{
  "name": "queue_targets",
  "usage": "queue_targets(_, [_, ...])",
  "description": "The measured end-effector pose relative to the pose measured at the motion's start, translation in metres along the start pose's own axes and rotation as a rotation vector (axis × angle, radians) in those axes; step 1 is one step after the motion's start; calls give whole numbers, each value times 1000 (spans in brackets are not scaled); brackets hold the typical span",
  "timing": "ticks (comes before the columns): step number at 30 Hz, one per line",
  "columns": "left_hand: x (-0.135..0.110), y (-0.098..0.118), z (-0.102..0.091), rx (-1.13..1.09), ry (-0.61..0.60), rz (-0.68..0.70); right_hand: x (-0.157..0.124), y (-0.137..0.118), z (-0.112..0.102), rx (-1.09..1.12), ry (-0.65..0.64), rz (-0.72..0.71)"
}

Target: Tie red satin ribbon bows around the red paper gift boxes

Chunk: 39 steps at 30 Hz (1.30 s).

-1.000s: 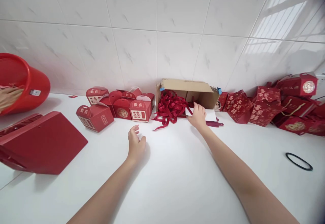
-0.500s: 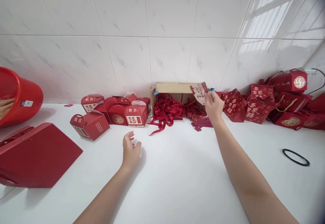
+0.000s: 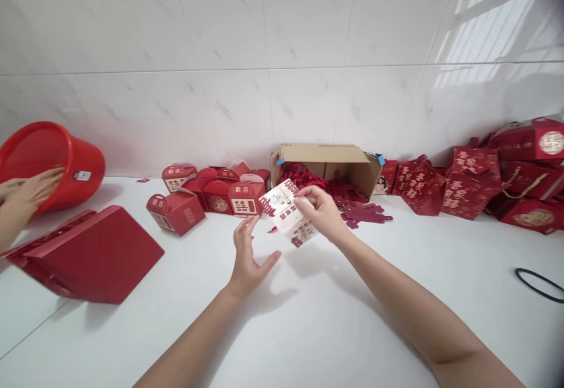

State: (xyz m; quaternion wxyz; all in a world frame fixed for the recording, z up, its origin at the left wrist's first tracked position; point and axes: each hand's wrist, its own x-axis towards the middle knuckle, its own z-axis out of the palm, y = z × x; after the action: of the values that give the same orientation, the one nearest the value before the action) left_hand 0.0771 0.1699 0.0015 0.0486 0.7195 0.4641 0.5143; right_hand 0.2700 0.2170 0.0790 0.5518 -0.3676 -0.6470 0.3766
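Note:
My right hand (image 3: 321, 212) pinches a white card with red print (image 3: 282, 209) by its right side, holding it above the white table. The card looks folded, with a lower panel hanging down. My left hand (image 3: 250, 256) is open just left of the card, thumb and fingers apart, and no contact with the card is clear. Behind the card stands an open cardboard box (image 3: 326, 153) lying on its side, with red ribbons (image 3: 304, 171) inside. Dark red strips (image 3: 365, 215) spill out at its right front.
Small red gift boxes (image 3: 178, 212) are grouped left of the cardboard box, and more red boxes (image 3: 471, 185) are stacked at right. A large red bag (image 3: 101, 259) lies at left. Another person's hands (image 3: 33, 191) reach into a red bucket (image 3: 86, 153). A black loop (image 3: 540, 285) lies far right.
My right hand has brought the card left and down from beside the cardboard box. My left hand has opened wider and moved toward it. The other person's hands show more.

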Motion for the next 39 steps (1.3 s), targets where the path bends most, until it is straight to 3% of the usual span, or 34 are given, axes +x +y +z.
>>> queue_targets(3, [2,4,-3,-3,101,114,-14,6,25,112,-83,69])
queue_targets(8, [9,8,-15,65,122,201,-31,9,31,228,-257,124])
queue_targets(10, [9,11,-29,104,99,200,-35,14,31,188,-346,60])
queue_targets(13, [6,12,-70,285,62,181,-38,22,33,136,-335,27])
queue_targets(14, [3,9,-89,373,123,153,-39,23,34,145,-319,42])
queue_targets(16, [-4,-3,-132,543,435,34,-41,23,35,166,-296,76])
queue_targets(18, [-12,-20,-175,653,766,-180,-43,20,37,153,-270,82])
queue_targets(19, [-15,-30,-194,677,851,-301,-44,19,39,140,-255,79])
queue_targets(21, [-20,-47,-221,654,854,-507,-46,17,44,134,-238,82])
queue_targets(23, [-19,-58,-233,469,777,-603,-50,16,50,161,-248,100])
queue_targets(27, [-12,-61,-226,-31,598,-590,-58,9,61,260,-331,117])
queue_targets(30, [-16,-48,-205,-184,467,-568,-66,-3,61,313,-351,52])
queue_targets(35, [-46,5,-148,-383,246,-518,-79,-31,53,238,-364,-135])
queue_targets(39, [-64,48,-110,-503,226,-518,-85,-43,54,-79,-471,-253])
